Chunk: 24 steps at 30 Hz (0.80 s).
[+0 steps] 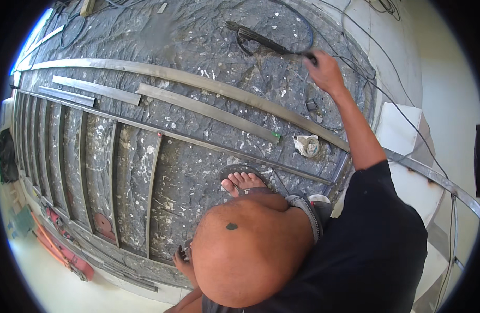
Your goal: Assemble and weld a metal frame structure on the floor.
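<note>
My right hand reaches to the far right, its fingers closed on the rear end of a black welding electrode holder. The holder's jaws point left, over the dark, paint-spattered floor sheet. Low in the picture, beside my bent knee, my left hand is partly hidden; its fingers are loosely curled and apart, with nothing clearly held. It is near the rail of a ladder-like steel frame, which lies on the sheet to the left. My sandalled foot rests by the frame's far rail.
Beyond the frame lie a long steel bar and shorter flat bars. A white roll sits near the right end. Cables trail at the right past a white block. Red tools and a reddish disc are lower left.
</note>
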Motion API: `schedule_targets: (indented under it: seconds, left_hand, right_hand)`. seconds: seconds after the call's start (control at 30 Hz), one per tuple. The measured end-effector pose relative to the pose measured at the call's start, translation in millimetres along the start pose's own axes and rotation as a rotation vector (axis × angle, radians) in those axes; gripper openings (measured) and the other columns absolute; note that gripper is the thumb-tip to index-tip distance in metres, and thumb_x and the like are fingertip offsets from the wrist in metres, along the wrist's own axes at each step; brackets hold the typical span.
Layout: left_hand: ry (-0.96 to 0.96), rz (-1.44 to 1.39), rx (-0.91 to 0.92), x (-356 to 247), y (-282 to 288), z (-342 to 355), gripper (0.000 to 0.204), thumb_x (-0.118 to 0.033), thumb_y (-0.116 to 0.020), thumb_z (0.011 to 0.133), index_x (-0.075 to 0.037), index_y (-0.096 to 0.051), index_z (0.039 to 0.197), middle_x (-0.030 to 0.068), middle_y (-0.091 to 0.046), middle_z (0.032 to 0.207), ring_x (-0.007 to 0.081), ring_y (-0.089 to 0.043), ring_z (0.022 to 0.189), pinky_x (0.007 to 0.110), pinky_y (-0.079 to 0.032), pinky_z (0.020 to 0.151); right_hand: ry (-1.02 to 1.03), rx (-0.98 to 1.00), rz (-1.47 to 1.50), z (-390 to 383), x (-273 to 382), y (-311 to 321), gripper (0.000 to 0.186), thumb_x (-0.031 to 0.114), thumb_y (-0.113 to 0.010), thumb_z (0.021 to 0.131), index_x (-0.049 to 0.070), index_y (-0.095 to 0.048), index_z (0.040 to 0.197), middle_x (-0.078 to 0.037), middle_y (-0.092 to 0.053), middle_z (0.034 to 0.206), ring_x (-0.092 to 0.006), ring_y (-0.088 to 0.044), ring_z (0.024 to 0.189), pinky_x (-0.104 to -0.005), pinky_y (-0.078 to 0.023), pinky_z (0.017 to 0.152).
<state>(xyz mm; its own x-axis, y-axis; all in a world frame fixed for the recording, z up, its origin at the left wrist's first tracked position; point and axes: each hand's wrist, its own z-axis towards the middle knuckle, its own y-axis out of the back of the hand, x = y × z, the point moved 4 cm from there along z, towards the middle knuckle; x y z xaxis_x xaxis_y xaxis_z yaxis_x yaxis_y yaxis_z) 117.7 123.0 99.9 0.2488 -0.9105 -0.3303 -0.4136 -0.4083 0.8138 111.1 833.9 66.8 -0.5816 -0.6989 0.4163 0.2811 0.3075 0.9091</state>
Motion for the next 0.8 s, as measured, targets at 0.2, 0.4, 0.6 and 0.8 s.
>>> schedule_targets:
  seconds: [0.2, 0.4, 0.6, 0.8]
  left_hand:
    - [-0.183, 0.000, -0.211, 32.0, -13.7, 36.8, 0.033, -0.008, -0.069, 0.084, 0.003, -0.060, 0.114, 0.0195, -0.059, 0.105, 0.0351, -0.061, 0.094, 0.041, -0.050, 0.076]
    - [-0.236, 0.042, -0.303, 36.9, 1.2, 60.1, 0.034, -0.006, -0.069, 0.083, 0.001, -0.061, 0.115, 0.0189, -0.059, 0.108, 0.0361, -0.061, 0.099, 0.043, -0.049, 0.082]
    - [-0.331, 0.077, -0.406, 38.3, -0.1, 79.4, 0.045, -0.007, -0.073, 0.080, -0.005, -0.060, 0.122, 0.0183, -0.058, 0.120, 0.0382, -0.056, 0.110, 0.045, -0.045, 0.094]
    - [-0.444, 0.159, -0.414, 42.6, 21.1, 118.1, 0.047, -0.014, -0.074, 0.080, -0.007, -0.059, 0.124, 0.0175, -0.057, 0.120, 0.0372, -0.053, 0.113, 0.045, -0.041, 0.097]
  right_hand:
    - [-0.201, 0.031, 0.007, -97.9, -9.8, 37.0, 0.023, 0.019, -0.064, 0.085, 0.000, -0.067, 0.096, -0.022, -0.068, 0.089, -0.0381, -0.067, 0.082, -0.0421, -0.052, 0.074]
    - [-0.153, 0.190, -0.067, -145.1, 18.2, 1.7, 0.026, 0.019, -0.067, 0.083, 0.001, -0.066, 0.101, -0.021, -0.066, 0.097, -0.0353, -0.065, 0.090, -0.0410, -0.051, 0.080]
    - [0.012, 0.410, -0.435, -235.7, 51.4, -21.6, 0.078, 0.022, -0.079, 0.072, 0.010, -0.043, 0.141, -0.017, -0.046, 0.138, -0.0385, -0.044, 0.126, -0.0475, -0.040, 0.103]
    - [0.048, 0.454, -0.462, -225.6, 90.5, -14.5, 0.073, 0.021, -0.076, 0.076, 0.001, -0.042, 0.137, -0.020, -0.050, 0.129, -0.0383, -0.047, 0.120, -0.0469, -0.041, 0.101]
